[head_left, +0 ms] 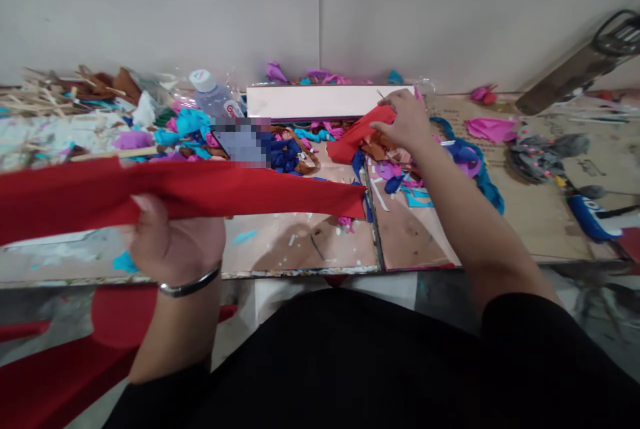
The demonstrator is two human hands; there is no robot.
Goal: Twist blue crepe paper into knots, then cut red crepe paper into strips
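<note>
A long red strip of crepe-like paper [240, 187] stretches from the left edge to the middle of the bench. My left hand [175, 239], with a metal bracelet at the wrist, pinches it: the thumb lies in front and the fingers are hidden behind the strip. Farther back, my right hand [407, 121] has its thumb and fingers closed about a smaller red paper piece [347, 142]. A thin dark object by its fingertips is too small to name. Blue, brown and pink paper scraps [393, 172] lie beneath the right hand.
A clear bottle with a white cap [203, 81] stands back left, near a blurred-out flat object [245, 143]. Behind lies a long white box [320, 102]. Thin wooden sticks [60, 92] are heaped far left. A dark tumbler [575, 69] leans against the wall at right.
</note>
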